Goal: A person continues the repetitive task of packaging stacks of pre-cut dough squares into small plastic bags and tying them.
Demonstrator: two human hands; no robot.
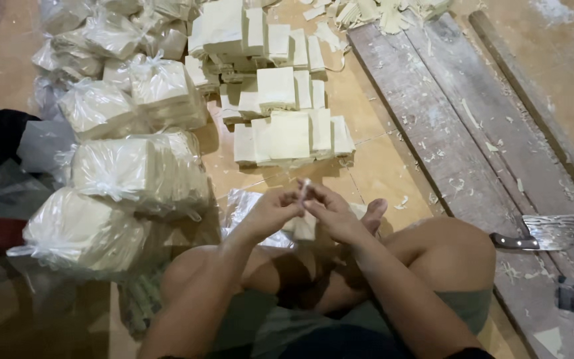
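Observation:
I sit cross-legged on the floor. My left hand [270, 211] and my right hand [330, 211] meet in front of my knees, fingers pinched together on a small pale strip [303, 189] that sticks up between them. Just below the hands lies a clear plastic bag [244, 206] and a pale block [303, 229], partly hidden by my fingers. Beyond the hands stand rows of cream-coloured square stacks [290, 133] on the tiled floor.
Several tied plastic bags full of the same cream squares [137, 169] pile up on the left. Wooden planks [460, 126] with shavings run along the right, and a cleaver [543, 234] lies on them. Offcuts [380, 13] are heaped at the far end.

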